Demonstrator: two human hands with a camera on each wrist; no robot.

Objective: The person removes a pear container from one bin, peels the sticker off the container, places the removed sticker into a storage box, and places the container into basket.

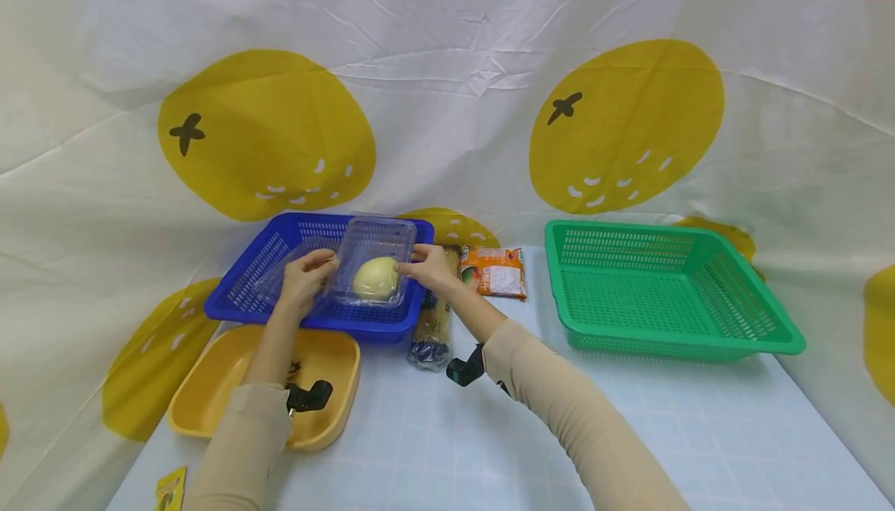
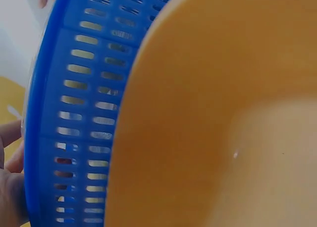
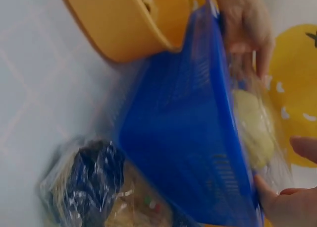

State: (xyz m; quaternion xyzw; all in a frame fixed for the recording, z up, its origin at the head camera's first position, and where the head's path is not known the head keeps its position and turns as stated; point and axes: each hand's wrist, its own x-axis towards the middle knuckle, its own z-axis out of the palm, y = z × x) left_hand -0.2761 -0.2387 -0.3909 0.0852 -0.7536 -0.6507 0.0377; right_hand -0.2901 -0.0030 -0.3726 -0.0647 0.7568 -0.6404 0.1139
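A clear plastic clamshell container [image 1: 377, 235] is held over the blue basket [image 1: 377, 330]. Inside it sits a smooth, pale yellow rounded item [image 1: 376, 278], also visible in the right wrist view as a yellow item [image 3: 253, 130]; its kind is unclear. My left hand [image 1: 304, 284] pinches the container's left part, near a clear flap that looks like its lid. On the opposite side, my right hand [image 1: 432, 269] grips the right edge with thumb and fingers. Only part of the left hand [image 2: 11, 187] shows in the left wrist view, beyond the basket's rim.
In front of the blue basket stands a yellow-orange tub [image 1: 349, 387]. Bagged noodle-like food [image 1: 431, 332] and an orange packet [image 1: 493, 272] lie to its right. A green basket [image 1: 671, 344] stands at the right. A small yellow packet [image 1: 171, 488] lies near the front left.
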